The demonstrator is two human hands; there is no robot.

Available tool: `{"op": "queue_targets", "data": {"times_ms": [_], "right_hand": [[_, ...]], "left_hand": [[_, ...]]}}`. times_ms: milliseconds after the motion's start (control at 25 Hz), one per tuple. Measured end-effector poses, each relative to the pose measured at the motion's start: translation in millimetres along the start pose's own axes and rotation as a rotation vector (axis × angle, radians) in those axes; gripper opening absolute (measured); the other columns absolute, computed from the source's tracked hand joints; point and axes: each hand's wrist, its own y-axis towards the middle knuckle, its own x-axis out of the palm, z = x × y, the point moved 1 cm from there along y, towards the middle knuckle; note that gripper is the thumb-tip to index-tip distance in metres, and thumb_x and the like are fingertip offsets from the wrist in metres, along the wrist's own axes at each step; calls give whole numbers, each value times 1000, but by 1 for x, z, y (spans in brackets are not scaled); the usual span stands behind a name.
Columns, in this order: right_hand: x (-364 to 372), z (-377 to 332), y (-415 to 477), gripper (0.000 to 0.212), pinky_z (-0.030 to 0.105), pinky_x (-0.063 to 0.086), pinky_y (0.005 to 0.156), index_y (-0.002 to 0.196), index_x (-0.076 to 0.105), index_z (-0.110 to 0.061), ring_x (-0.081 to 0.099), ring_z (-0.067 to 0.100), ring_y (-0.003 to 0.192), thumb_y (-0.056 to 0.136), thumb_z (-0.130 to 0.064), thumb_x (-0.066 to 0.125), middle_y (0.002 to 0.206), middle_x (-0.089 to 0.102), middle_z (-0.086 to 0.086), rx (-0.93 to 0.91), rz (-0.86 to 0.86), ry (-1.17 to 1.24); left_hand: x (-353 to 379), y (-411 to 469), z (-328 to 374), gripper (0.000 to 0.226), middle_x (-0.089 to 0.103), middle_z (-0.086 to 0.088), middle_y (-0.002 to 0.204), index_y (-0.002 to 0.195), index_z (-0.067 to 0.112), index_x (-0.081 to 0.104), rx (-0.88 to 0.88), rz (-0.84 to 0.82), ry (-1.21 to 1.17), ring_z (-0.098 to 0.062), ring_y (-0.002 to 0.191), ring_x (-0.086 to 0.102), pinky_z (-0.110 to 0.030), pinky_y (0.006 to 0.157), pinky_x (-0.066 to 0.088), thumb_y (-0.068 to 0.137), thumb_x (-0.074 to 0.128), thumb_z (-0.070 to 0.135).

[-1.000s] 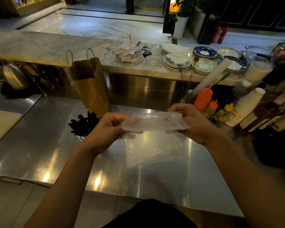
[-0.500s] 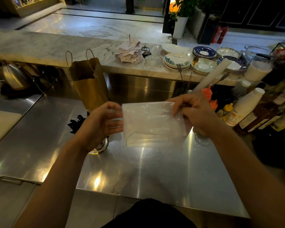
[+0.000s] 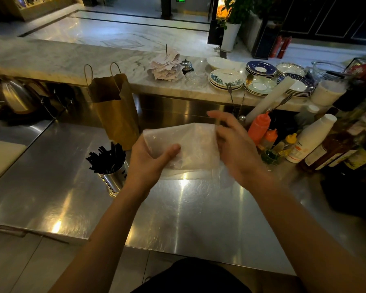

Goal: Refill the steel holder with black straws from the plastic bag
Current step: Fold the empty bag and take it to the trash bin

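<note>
A clear, crumpled plastic bag (image 3: 184, 149), folded flat and showing no straws inside, is held above a brushed steel counter (image 3: 188, 212). The left hand (image 3: 150, 163) pinches its left edge under the thumb. The right hand (image 3: 232, 149), blurred, is pressed against the right edge; its grip cannot be told. Left of the hands, a perforated steel holder (image 3: 114, 178) stands filled with black straws (image 3: 107, 158), near a brown paper bag (image 3: 114, 111).

Café or restaurant service counter: stainless steel worktop (image 3: 188, 212), marble pass (image 3: 61, 58) with stacked patterned plates (image 3: 226, 80), call bell (image 3: 186, 65), spiked order slips (image 3: 166, 65); squeeze sauce bottles (image 3: 259, 126); steel holder (image 3: 114, 178) of black straws (image 3: 107, 158).
</note>
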Motion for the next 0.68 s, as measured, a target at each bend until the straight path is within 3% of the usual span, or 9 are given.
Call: {"op": "queue_targets", "data": {"times_ms": [80, 160, 240, 400, 520, 680], "right_hand": [[4, 5, -2, 34, 47, 55, 91, 119, 57, -30, 63, 26, 111, 95, -51, 43, 125, 60, 9, 148, 29, 83], [9, 7, -5, 56, 44, 55, 90, 126, 52, -28, 63, 23, 109, 84, -66, 50, 124, 60, 6, 185, 37, -14], [15, 8, -8, 55, 39, 55, 87, 127, 49, -27, 61, 18, 107, 84, -61, 55, 120, 58, 1, 145, 103, -109], [25, 14, -13, 23, 20, 55, 70, 111, 52, -24, 63, 2, 88, 95, -40, 54, 98, 59, -11, -55, 298, -232], [34, 13, -20, 14, 11, 51, 59, 104, 52, -19, 61, -9, 73, 98, -31, 53, 81, 58, -12, -232, 405, -248], [42, 6, -26, 15, 5, 45, 55, 102, 54, -8, 61, -11, 69, 98, -23, 53, 75, 57, -14, -376, 492, -244]], "left_hand": [[5, -3, 7, 47, 63, 0, 106, 111, 21, 53, 109, 62, 66, -13, 94, 67, -25, 69, 59, 71, 77, 31], [12, -5, 9, 42, 58, 10, 102, 105, 31, 49, 167, 94, 119, -3, 91, 63, -16, 65, 55, 76, 77, 21], [19, -9, 9, 42, 54, 16, 101, 105, 34, 47, 175, 112, 136, 1, 92, 60, -13, 66, 55, 78, 77, 20], [34, -16, 11, 34, 52, 21, 97, 101, 41, 45, 118, 204, 49, 18, 85, 57, -7, 60, 50, 78, 71, 38], [45, -18, 14, 47, 57, 18, 97, 109, 27, 51, 126, 318, 34, 4, 87, 64, -13, 62, 54, 73, 64, 55], [57, -21, 21, 44, 63, 13, 88, 105, 16, 57, 216, 422, -27, 1, 80, 67, -12, 60, 51, 77, 63, 50]]}}
